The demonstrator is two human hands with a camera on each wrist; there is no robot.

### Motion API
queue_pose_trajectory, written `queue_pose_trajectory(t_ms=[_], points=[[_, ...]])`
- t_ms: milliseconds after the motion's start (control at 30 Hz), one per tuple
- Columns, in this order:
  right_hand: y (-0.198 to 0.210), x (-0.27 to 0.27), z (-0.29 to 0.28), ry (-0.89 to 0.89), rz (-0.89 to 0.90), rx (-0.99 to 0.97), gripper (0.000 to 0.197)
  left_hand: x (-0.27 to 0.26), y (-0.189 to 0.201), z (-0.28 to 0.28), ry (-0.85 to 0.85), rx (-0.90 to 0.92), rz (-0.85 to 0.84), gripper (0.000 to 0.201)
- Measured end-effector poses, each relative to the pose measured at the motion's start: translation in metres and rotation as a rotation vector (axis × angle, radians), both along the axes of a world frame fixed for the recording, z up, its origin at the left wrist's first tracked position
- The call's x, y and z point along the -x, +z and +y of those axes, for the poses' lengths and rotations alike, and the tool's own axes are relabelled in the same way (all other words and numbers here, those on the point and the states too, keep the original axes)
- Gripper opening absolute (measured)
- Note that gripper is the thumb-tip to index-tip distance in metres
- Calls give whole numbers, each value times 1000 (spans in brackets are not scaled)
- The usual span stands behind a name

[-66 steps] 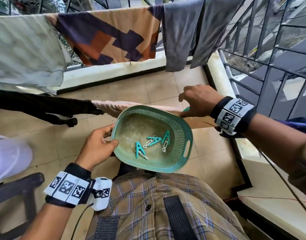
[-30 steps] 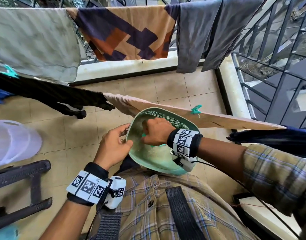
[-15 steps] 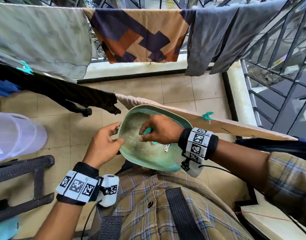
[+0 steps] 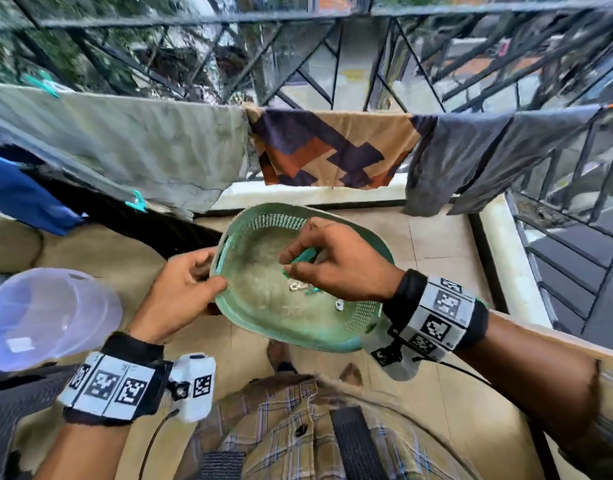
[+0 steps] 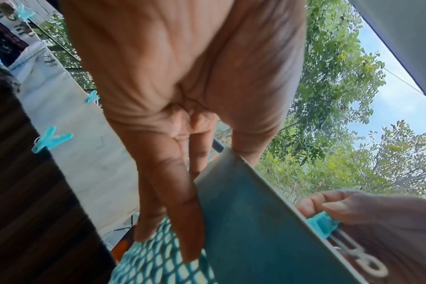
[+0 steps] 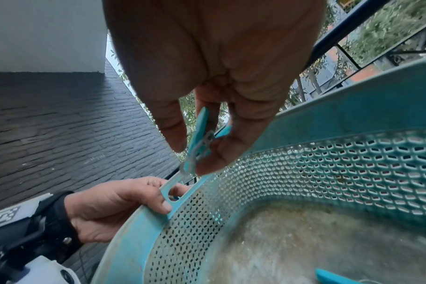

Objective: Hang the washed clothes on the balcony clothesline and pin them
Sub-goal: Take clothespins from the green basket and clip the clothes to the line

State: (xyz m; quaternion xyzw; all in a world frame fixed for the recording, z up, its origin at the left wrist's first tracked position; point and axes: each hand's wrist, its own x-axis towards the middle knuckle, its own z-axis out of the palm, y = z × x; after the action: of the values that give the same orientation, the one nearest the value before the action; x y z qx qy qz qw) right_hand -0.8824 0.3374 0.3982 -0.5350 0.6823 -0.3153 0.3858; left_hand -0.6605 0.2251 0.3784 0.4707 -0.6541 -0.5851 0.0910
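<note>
While the left hand (image 4: 180, 292) is gripping the teal perforated basket (image 4: 291, 327) at its 9 o'clock rim, the right hand (image 4: 336, 268) is pinching a teal spring clothespin (image 6: 200, 142) over its middle. No legible writing is showing; square black-and-white codes are marking both wristbands (image 4: 443, 313).

1. The basket (image 4: 263, 327) rim rings the right hand (image 4: 336, 265); only upward is open.
2. Hung clothes (image 4: 332, 147) wall off the far side (railing (image 4: 419, 64) behind them).
3. A clear tub (image 4: 48, 317) crowds the left.
</note>
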Motion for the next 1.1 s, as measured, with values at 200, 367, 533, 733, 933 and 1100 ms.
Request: queue_pose_trajectory(t_ms=[200,367,533,733,933,1100], points=[[34,9,-58,-172,-261,154,35,-5,18,-76,-6,69,46,49],[42,36,-94,-400,-536,279,24,7,27,-116,-5,99,76,40],[24,78,-111,-629,-757,234,35,33,19,-143,3,63,92,40],[-20,139,-125,-766,-735,190,37,71,-7,-157,39,51,61,43],[-67,229,-167,-765,-377,146,21,118,-29,-166,98,42,-50,50],[-100,283,-222,-423,54,91,11,157,-53,-166,197,-47,-100,50]])
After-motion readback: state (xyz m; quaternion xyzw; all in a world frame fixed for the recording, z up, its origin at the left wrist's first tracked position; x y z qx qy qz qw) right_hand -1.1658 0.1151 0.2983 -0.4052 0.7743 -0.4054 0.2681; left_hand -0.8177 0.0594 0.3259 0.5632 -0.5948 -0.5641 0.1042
